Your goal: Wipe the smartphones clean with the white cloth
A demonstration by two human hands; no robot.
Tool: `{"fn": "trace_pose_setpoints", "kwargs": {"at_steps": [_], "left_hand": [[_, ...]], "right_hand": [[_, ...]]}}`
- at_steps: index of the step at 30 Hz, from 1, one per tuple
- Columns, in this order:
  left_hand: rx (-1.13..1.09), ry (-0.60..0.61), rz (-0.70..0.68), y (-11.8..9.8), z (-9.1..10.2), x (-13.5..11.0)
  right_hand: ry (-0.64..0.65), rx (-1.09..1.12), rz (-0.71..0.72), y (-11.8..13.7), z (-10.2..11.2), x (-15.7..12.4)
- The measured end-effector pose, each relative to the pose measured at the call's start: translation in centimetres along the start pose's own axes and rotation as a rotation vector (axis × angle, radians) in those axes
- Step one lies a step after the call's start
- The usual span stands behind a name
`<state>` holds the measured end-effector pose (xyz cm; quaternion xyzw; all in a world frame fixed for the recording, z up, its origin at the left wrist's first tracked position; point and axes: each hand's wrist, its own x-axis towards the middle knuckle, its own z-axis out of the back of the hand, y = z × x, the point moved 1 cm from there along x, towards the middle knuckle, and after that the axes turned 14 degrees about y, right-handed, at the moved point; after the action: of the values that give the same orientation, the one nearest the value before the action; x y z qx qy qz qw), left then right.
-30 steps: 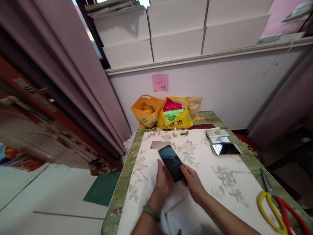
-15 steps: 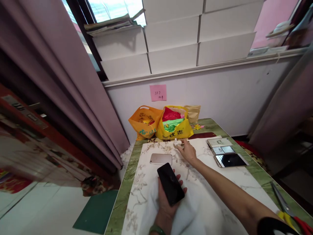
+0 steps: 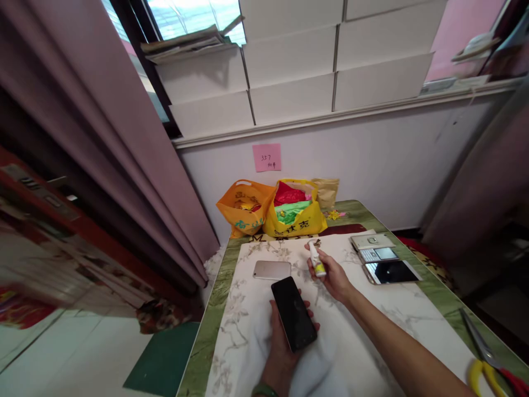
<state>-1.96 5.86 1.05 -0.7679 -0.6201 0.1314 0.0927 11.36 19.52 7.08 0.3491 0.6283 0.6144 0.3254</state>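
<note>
My left hand (image 3: 280,344) holds a black smartphone (image 3: 293,313) screen up, over a white cloth (image 3: 318,369) on the table. My right hand (image 3: 333,275) is raised a little above the table and grips a small white bottle with a yellow label (image 3: 317,261), tip pointing up and away. A rose-gold phone (image 3: 271,269) lies face down just beyond the black one.
Three more phones (image 3: 382,256) lie at the right of the flowered table cover (image 3: 397,309). Orange and yellow bags (image 3: 275,212) stand at the table's far end against the wall. Scissors with yellow and red handles (image 3: 485,358) lie near the right edge.
My right hand left the black phone, reached to the far end of the table, picked up the small bottle and drew back with it. The left hand kept the phone.
</note>
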Motion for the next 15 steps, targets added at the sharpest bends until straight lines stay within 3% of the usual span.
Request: {"fn": "trace_pose_setpoints", "kwargs": {"at_steps": [3,6,9,15], "left_hand": [[0.023,0.002,0.012,0.0,0.1,0.0],[0.039,0.031,0.026,0.1,0.3,0.0],[0.058,0.068,0.046,0.3,0.2,-0.2],[0.062,0.078,0.076,1.0,0.1,-0.1]], "right_hand": [[0.164,0.594,0.075,2.0,-0.3,-3.8],[0.183,0.759,0.109,3.2,-0.8,-6.0],[0.134,0.615,0.128,3.1,-1.6,-7.4],[0.033,-0.19,0.13,0.3,-3.9,-10.0]]}}
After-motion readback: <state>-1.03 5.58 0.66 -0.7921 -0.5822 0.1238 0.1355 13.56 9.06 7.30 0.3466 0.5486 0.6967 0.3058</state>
